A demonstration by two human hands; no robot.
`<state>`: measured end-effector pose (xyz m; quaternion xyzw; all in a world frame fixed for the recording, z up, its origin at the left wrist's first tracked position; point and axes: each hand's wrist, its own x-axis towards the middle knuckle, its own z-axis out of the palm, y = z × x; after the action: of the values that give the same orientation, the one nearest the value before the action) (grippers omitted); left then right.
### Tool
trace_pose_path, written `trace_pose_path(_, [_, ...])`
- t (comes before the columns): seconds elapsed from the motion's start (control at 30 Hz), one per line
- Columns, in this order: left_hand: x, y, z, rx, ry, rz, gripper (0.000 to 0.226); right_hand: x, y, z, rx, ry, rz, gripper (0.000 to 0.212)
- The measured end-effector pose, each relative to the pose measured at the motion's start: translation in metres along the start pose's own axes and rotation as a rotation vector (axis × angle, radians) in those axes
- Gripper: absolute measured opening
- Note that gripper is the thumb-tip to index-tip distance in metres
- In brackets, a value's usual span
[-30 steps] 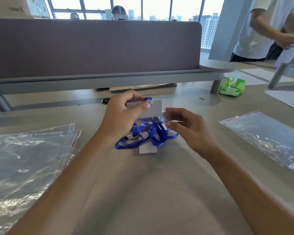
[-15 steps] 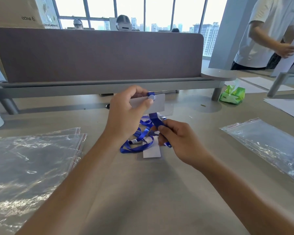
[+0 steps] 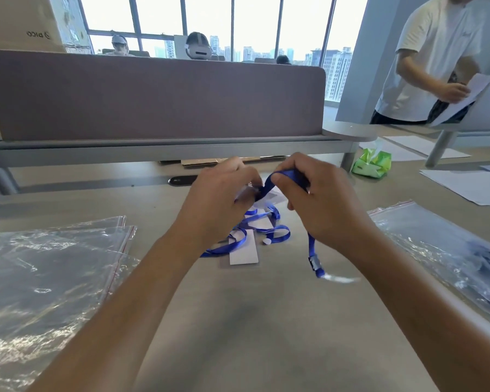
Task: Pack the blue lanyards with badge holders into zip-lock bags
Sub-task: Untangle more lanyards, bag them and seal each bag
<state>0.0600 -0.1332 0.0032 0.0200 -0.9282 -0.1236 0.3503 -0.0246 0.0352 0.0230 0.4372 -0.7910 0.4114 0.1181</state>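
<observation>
Desk: your pale wood desk (image 3: 252,321) meets a mauve partition (image 3: 153,94); windows behind.
Bags: empty zip-lock bags (image 3: 48,267) lie left; a filled bag (image 3: 447,250) right.
Left grip: your left hand (image 3: 218,205) is curled, pinching the blue lanyard (image 3: 269,185).
Right grip: your right hand (image 3: 323,205) holds that strap; its clip (image 3: 316,264) dangles.
Pile: more lanyards and badge holders (image 3: 244,250) lie beneath.
</observation>
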Motion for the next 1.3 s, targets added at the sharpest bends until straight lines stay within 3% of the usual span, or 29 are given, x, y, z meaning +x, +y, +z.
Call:
trace_pose_path(0.1, [0.000,0.003,-0.002,-0.037,-0.083,0.006,0.014,0.013,0.003,-0.008,-0.013,0.015,-0.017,0.006])
trace_pose_path(0.23, [0.000,-0.004,-0.003,-0.132,-0.117,0.054,0.015,0.030,0.016,-0.017,0.057,-0.135,0.025,0.005])
trace_pose_path(0.43, [-0.003,0.003,-0.018,-0.659,-0.249,-0.192,0.017,0.032,0.036,-0.018,0.324,-0.300,0.135,0.011])
trace_pose_path(0.53, [-0.003,0.006,-0.017,-0.944,-0.157,-0.293,0.017,0.024,0.042,-0.011,0.413,-0.358,0.194,0.015])
trace_pose_path(0.67, [-0.002,0.000,-0.006,-1.084,-0.051,-0.420,0.019,0.011,0.051,0.001,0.561,-0.401,0.262,0.026])
trace_pose_path(0.77, [0.000,-0.002,0.001,-1.154,0.043,-0.541,0.021,0.000,0.054,0.012,0.547,-0.358,0.251,0.019])
trace_pose_path(1.07, [0.000,-0.001,0.008,-1.062,0.276,-0.726,0.008,-0.034,0.044,0.033,0.349,-0.254,0.225,0.025])
trace_pose_path(1.17, [0.000,-0.002,0.007,-0.889,0.338,-0.678,0.004,-0.040,0.037,0.031,0.199,-0.249,0.197,0.028])
trace_pose_path(1.3, [0.000,-0.003,0.005,-0.614,0.346,-0.540,0.008,-0.043,0.026,0.023,0.105,-0.211,0.172,0.014])
